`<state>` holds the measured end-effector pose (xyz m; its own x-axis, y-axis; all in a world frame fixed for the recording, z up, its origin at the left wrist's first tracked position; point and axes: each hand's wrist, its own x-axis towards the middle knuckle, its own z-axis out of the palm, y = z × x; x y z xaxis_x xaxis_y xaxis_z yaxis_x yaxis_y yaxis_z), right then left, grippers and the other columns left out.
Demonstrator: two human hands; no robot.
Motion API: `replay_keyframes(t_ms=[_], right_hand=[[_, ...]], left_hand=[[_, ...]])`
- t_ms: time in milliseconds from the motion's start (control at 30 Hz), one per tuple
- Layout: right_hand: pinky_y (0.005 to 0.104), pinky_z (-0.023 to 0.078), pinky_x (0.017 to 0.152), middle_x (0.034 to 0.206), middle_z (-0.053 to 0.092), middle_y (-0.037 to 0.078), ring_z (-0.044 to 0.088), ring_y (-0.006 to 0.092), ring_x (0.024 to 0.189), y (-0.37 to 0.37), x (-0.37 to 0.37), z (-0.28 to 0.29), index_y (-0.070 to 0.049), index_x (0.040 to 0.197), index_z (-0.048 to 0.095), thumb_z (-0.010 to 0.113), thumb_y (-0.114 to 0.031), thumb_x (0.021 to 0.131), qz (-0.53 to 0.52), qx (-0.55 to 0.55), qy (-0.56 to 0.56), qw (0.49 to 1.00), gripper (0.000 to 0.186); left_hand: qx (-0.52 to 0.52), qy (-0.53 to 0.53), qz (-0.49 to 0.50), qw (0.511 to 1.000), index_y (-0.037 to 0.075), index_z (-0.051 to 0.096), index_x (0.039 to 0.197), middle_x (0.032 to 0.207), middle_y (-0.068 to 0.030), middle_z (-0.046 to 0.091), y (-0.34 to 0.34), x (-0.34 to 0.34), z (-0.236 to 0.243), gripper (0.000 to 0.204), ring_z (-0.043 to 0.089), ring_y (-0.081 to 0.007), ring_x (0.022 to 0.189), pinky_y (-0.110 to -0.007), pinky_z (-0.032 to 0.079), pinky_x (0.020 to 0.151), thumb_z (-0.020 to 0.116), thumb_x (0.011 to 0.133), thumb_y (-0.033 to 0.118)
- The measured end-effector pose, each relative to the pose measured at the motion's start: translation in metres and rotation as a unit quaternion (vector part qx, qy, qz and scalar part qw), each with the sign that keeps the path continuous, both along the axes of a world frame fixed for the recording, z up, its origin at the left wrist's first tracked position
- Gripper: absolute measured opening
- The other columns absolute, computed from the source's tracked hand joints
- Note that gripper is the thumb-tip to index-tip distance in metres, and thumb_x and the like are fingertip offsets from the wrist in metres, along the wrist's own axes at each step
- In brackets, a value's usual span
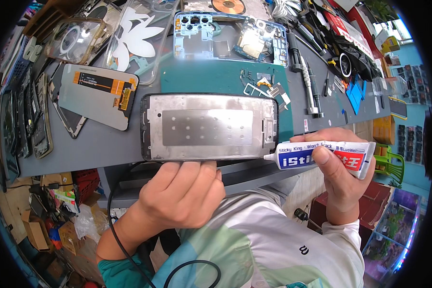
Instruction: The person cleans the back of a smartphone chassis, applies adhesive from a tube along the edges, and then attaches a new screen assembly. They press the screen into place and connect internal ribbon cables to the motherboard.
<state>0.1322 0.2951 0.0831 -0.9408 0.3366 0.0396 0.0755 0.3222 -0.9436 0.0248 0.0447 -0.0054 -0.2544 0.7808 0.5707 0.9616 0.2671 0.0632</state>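
One tube (296, 160) pinched in my right hand (343, 189) beside the phone frame (206, 127); my left hand (180, 198) curled at its near edge, grip hidden.

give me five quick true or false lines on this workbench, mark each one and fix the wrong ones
1. The right hand holds a tube. True.
2. The tube's nozzle points away from the silver phone frame. False: it points toward the frame's near right corner.
3. A display panel with an orange flex cable lies left of the silver phone frame. True.
4. The left hand is on the tube too. False: its fingers are at the near edge of the silver phone frame.
5. The plastic chair at the right is red. False: it is green.
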Motion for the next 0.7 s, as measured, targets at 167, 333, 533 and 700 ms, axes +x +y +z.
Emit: replay_keyframes(t_ms=[167,333,533,700], right_hand=[[0.0315,0.062,0.079,0.103,0.080,0.022,0.077,0.0205,0.089,0.0015,0.0036,0.0022,0.011,0.108,0.076,0.077,-0.002,0.096,-0.019,-0.007,-0.015,1.000,0.018],[0.0317,0.062,0.081,0.103,0.080,0.021,0.077,0.0210,0.090,0.0036,0.0069,0.0019,0.011,0.108,0.076,0.077,-0.003,0.097,-0.028,-0.004,-0.009,1.000,0.018],[0.0321,0.063,0.083,0.102,0.080,0.022,0.077,0.0216,0.090,0.0048,0.0077,0.0039,0.011,0.108,0.075,0.077,-0.003,0.096,-0.032,-0.015,-0.010,0.999,0.018],[0.0321,0.063,0.082,0.101,0.080,0.022,0.077,0.0216,0.089,0.0071,0.0079,0.0059,0.011,0.107,0.076,0.077,-0.002,0.096,-0.028,-0.008,-0.015,0.999,0.017]], left_hand=[[-0.001,-0.006,0.001,1.000,0.011,0.057,0.072,0.086,-0.0053,0.071,0.0007,-0.0001,0.0011,0.021,0.060,-0.0163,0.072,-0.029,0.042,0.061,0.071,0.086,0.006],[0.000,-0.009,0.003,1.000,0.011,0.056,0.070,0.087,-0.0058,0.072,0.0015,0.0004,0.0015,0.022,0.061,-0.0165,0.073,-0.029,0.043,0.062,0.071,0.085,0.006],[-0.004,-0.008,0.006,1.000,0.011,0.056,0.069,0.086,-0.0065,0.072,0.0013,0.0000,0.0017,0.023,0.062,-0.0168,0.073,-0.029,0.043,0.062,0.071,0.085,0.005],[0.015,-0.012,-0.001,1.000,0.008,0.048,0.066,0.092,-0.0128,0.076,0.0025,0.0007,-0.0020,0.026,0.065,-0.0250,0.071,-0.035,0.047,0.060,0.072,0.075,0.005]])
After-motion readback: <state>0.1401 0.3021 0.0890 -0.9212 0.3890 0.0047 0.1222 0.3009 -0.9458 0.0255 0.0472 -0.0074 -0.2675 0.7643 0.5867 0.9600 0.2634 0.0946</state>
